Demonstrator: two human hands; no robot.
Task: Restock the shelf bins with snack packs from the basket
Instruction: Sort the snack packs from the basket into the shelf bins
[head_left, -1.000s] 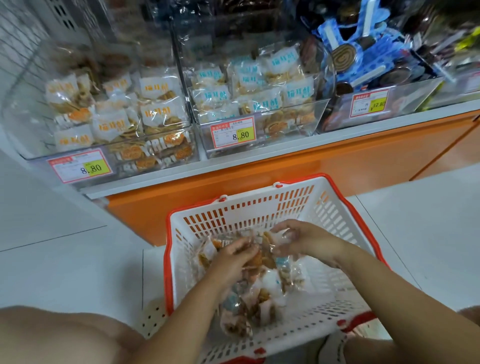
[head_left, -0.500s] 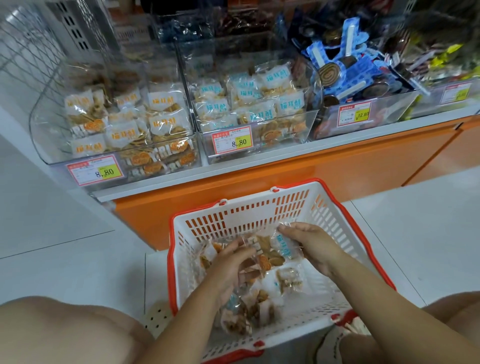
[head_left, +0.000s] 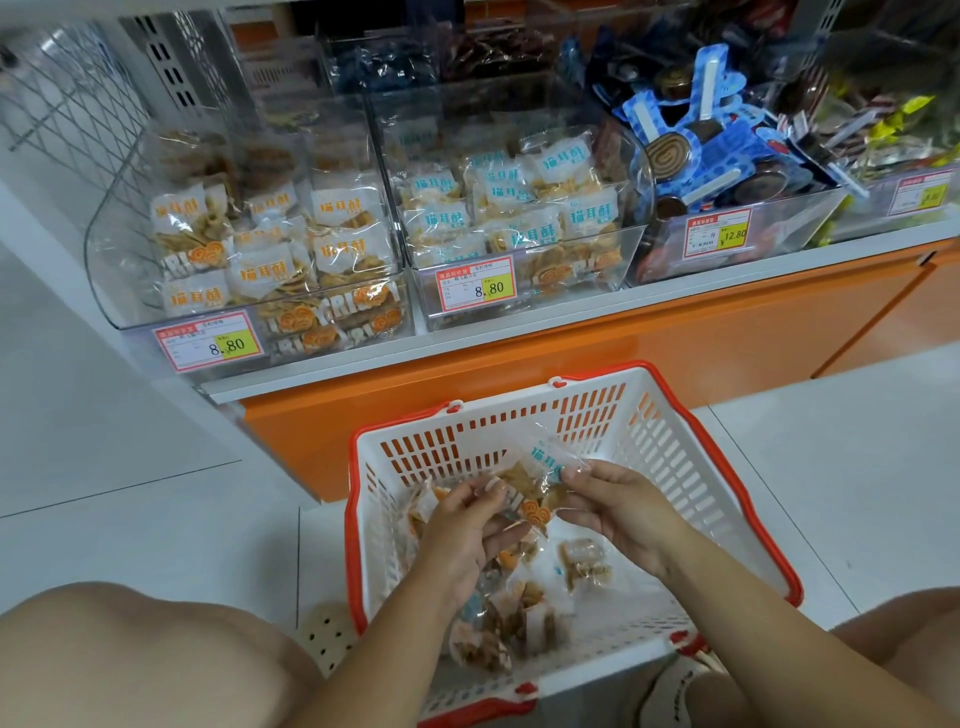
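One clear, blue-lettered snack pack (head_left: 535, 493) of swirl biscuits is pinched by left hand (head_left: 467, 527) and right hand (head_left: 621, 512).

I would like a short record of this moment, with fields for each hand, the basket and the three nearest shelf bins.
left hand: seems to grip the left edge of the blue-label pack
right hand: pinches the same pack's right edge
basket: white, red rim, on the floor; loose packs inside
left bin: orange-label packs, tag 8.80
middle bin: packs with blue labels, tag 8.80
right bin: blue-wrapped roll cakes, tag 12.80
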